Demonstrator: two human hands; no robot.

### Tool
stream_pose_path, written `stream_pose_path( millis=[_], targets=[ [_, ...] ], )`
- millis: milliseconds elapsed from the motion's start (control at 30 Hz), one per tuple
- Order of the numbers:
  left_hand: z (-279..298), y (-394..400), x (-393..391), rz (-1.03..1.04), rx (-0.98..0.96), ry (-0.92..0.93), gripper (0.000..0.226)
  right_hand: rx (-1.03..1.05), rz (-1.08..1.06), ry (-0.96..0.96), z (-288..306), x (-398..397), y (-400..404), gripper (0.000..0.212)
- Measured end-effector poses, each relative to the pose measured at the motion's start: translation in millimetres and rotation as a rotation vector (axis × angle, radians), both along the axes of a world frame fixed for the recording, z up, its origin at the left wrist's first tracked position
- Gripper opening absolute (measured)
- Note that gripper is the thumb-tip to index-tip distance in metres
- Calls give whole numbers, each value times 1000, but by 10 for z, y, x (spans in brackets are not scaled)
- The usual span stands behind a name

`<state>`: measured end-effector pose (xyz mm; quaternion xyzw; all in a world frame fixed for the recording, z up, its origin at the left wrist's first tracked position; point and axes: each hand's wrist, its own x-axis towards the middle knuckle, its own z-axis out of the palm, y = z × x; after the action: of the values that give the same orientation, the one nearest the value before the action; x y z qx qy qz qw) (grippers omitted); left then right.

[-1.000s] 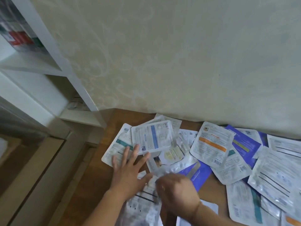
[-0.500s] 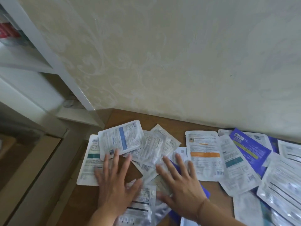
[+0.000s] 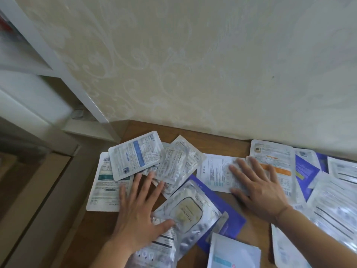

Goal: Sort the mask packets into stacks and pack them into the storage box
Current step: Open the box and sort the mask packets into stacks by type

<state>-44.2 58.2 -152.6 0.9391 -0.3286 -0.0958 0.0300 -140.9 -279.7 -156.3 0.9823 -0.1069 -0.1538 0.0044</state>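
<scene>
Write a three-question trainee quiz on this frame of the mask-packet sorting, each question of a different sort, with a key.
1. True or false: the left hand is gripping a packet lifted off the table.
2. Which packet lies under the right hand's fingertips?
A. the white printed packet
B. the packet with the blue stripe
C. the silver packet with the cream label
3. Fill in: the silver packet with the cream label lies on top of a ____ packet.

Key: 1 false, both hands lie flat with fingers spread; 2 A; 3 purple.
</scene>
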Motion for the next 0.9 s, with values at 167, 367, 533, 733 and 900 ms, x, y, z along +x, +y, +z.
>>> stream_pose_path(
  millis=[167, 367, 533, 733, 900],
  targets=[
    [-32, 78, -398, -266, 71, -29, 98, 52, -174, -129, 82, 121, 113, 73],
    [-271, 275, -822, -204, -33, -103, 74, 65, 37, 79, 329, 405, 31, 95],
    [-213, 308, -974, -36, 34, 27, 95, -67, 185, 19, 246, 358, 92, 71],
    [-120, -34, -760, 170, 3, -18, 91, -140, 278, -187, 35, 84, 259, 56],
    [-46, -208, -776, 218, -115, -62, 86, -25, 202, -387, 95, -47, 327, 64]
  ],
)
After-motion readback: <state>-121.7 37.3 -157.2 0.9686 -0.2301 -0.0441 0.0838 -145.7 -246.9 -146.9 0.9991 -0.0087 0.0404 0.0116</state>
